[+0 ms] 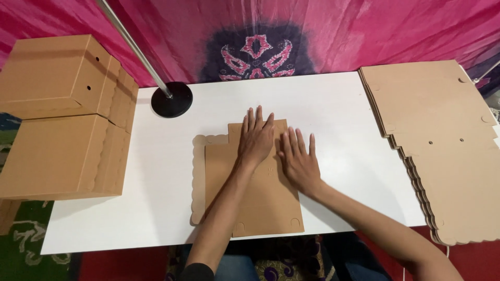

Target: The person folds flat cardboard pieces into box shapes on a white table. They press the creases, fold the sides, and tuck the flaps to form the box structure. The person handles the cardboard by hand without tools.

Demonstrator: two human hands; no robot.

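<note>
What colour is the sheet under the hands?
Plain brown cardboard sheet, scalloped left edge; head view.

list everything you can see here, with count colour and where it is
folded cardboard sheet: one, brown, flat at table centre, under both hands
flat cardboard sheets: a stack, brown, right end of table
assembled boxes: at least two, brown, stacked at left
round stand base: one, black, with a metal pole, back left of table
table: one, white
cloth backdrop: one, pink and dark purple, behind table
left hand: flat, palm down on sheet
right hand: flat, palm down on sheet
</note>
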